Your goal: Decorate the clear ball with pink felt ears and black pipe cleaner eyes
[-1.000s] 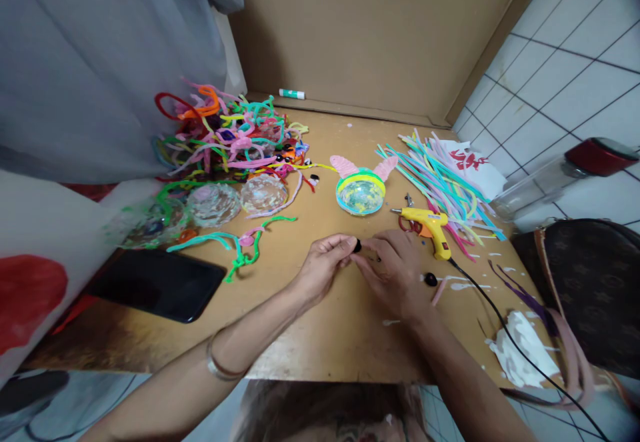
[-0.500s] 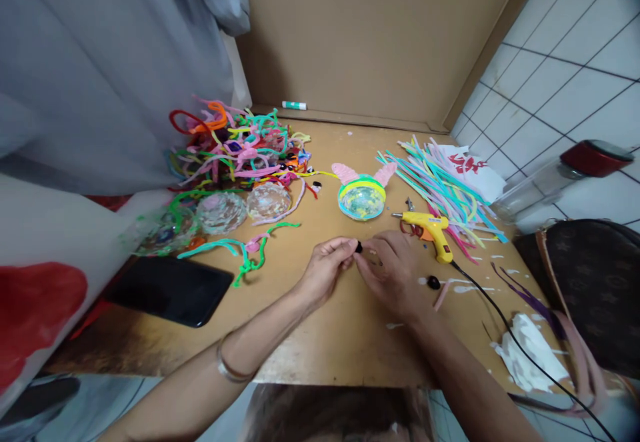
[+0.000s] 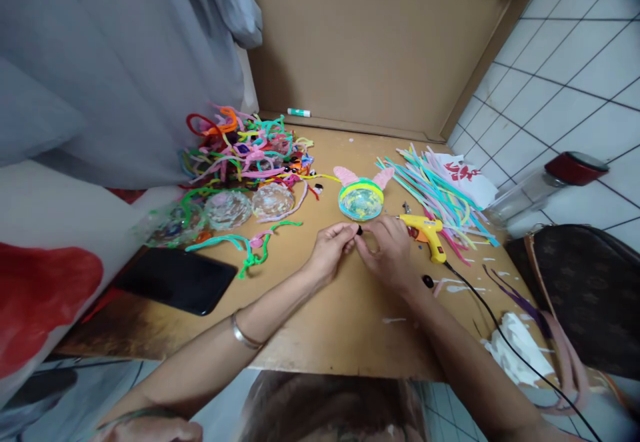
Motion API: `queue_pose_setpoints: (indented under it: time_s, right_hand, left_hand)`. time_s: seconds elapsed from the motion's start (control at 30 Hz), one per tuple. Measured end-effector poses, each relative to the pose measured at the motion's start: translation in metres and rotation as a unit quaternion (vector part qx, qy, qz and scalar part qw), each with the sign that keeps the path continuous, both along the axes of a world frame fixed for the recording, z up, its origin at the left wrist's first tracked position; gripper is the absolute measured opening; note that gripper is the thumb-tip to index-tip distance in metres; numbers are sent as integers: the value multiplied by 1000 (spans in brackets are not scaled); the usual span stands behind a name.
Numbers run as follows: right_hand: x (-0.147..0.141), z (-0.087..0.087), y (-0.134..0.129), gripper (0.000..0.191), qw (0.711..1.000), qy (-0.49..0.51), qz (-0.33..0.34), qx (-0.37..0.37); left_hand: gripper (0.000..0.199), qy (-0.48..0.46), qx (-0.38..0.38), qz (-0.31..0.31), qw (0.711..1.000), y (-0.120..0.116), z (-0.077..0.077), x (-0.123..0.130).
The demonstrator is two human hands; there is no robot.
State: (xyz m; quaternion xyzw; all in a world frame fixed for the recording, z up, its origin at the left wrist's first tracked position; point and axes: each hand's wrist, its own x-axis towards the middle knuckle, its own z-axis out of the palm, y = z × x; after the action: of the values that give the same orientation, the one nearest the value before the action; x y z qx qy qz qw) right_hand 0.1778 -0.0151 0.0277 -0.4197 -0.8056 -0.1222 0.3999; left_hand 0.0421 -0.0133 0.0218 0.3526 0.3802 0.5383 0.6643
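Observation:
A small black piece (image 3: 359, 230), too small to identify, sits between my two hands above the table. My left hand (image 3: 329, 252) pinches it between thumb and fingertips. From the other side, the thumb and index finger of my right hand (image 3: 390, 255) close in a pinch on it. Just beyond is a clear half-ball (image 3: 361, 202) rimmed in yellow, green and blue, with two pink fuzzy ears. A yellow hot glue gun (image 3: 425, 232) lies to the right, beside my right hand. Another round black piece (image 3: 427, 281) rests near my right wrist.
Tangled pipe cleaners (image 3: 250, 152) and clear half-balls (image 3: 227, 210) fill the left side. Straight pipe cleaners (image 3: 440, 189) lie at the right. A phone (image 3: 177, 281), crumpled tissue (image 3: 520, 352), bag (image 3: 580, 289) and bottle (image 3: 545, 182) stand around. Another hand (image 3: 155, 429) shows at bottom left.
The view has shifted slightly. Both my hands have moved a little toward the eared half-ball, still holding the small black piece. A further hand now shows at bottom left.

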Motion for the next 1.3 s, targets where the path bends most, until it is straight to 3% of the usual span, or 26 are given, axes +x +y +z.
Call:
queue_pose_setpoints:
  time_s: [0.2,0.4,0.57,0.83,1.3]
  right_hand:
    - [5,6,16,4,1000,12,0,28]
    - [7,-9,15,4,1000,18,4,18]
    - [7,-10,13,5,999,37,15,-12]
    - [7,-9,8,9,996,58,38,-54]
    - [8,-11,6,5,993,81,78,-33]
  left_hand:
    - [41,5,54,15,998,15,12,7]
    - [42,9,42,17,999,13,-4,9]
    - [43,3,49,12,999,10,-12,4]
    - [45,-3,29,-4,1000,8,-14,1]
    - [39,40,25,-12,999,4,-13,-1]
